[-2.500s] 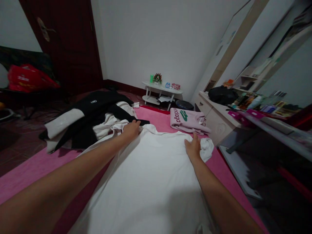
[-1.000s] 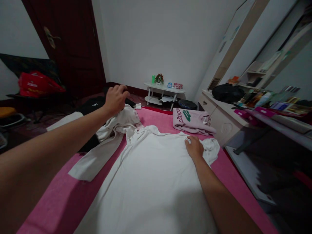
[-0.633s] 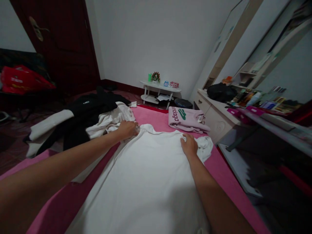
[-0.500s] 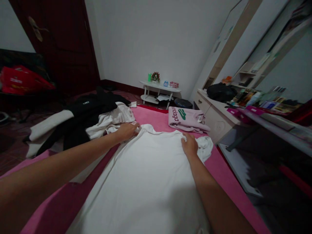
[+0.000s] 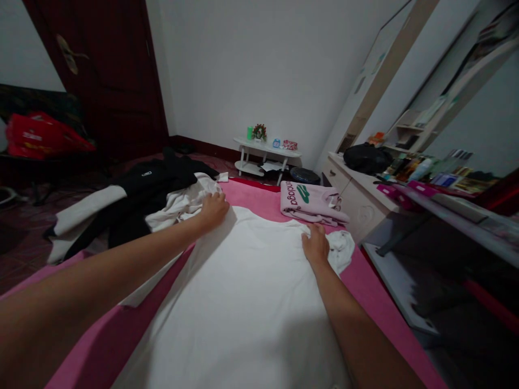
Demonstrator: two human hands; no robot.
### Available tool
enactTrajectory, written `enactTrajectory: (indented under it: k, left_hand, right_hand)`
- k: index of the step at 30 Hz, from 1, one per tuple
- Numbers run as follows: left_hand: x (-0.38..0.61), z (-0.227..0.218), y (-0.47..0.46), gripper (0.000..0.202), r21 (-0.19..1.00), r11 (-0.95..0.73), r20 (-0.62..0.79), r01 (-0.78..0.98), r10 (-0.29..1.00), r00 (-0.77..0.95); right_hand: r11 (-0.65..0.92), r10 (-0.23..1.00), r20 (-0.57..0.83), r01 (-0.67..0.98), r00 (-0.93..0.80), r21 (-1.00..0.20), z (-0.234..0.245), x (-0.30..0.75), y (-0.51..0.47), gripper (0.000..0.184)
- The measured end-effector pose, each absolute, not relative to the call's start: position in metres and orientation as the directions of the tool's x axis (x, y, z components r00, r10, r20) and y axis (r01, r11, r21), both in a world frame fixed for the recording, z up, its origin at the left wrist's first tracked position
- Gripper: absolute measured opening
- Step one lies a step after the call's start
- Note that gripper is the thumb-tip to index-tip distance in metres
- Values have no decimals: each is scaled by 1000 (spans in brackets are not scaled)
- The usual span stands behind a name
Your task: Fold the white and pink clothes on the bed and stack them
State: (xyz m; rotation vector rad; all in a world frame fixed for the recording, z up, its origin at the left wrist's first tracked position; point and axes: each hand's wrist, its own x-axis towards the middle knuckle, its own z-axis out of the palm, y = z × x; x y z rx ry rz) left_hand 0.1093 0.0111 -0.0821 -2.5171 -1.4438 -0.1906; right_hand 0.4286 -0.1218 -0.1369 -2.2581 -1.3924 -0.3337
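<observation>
A white T-shirt [image 5: 251,292] lies spread out before me, neckline at the far end and body toward me. My left hand [image 5: 214,209] rests over its left shoulder, fingers apart and bent over the cloth; the fingertips are partly hidden. At the opposite shoulder, my right hand [image 5: 316,244] pinches the fabric between thumb and fingers. A bunched white sleeve [image 5: 340,249] lies just beyond that hand. Crumpled off-white clothing [image 5: 178,205] sits behind my left hand. Beneath everything is a pink cover [image 5: 255,195].
A folded pale pink garment [image 5: 310,202] with green and dark print lies beyond my right hand. Black-and-white clothing [image 5: 141,186] is heaped at left. A dresser [image 5: 352,194] and a shelf edge [image 5: 454,216] stand at right. Behind is a small white table [image 5: 267,146].
My left hand has shifted slightly forward, and its fingers have loosened from the pinch. The shirt's neckline and left shoulder lie flatter. My right hand has hardly moved.
</observation>
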Motion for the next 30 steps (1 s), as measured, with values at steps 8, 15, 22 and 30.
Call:
enactTrajectory:
  k: [8,15,22,30]
  left_hand:
    - [142,-104,20,50,51,-390,194,919,907,374]
    - [136,-103,33,28,107,-353,249,929,915,319]
    - [142,-90,61,25,112,-356,337,928,892,302]
    - [159,-114,53,38,75,-454,440,888,814,379]
  right_hand:
    - [-368,806,403,900,433,-232,-139,430,-115,45]
    - [-455,800,340,869,494,-194,-128,435,-91,22]
    - [-455,780,385,870,493,-192,-122,440,-73,22]
    - [-485,756,378,845,534,-226,-140,448,-62,21]
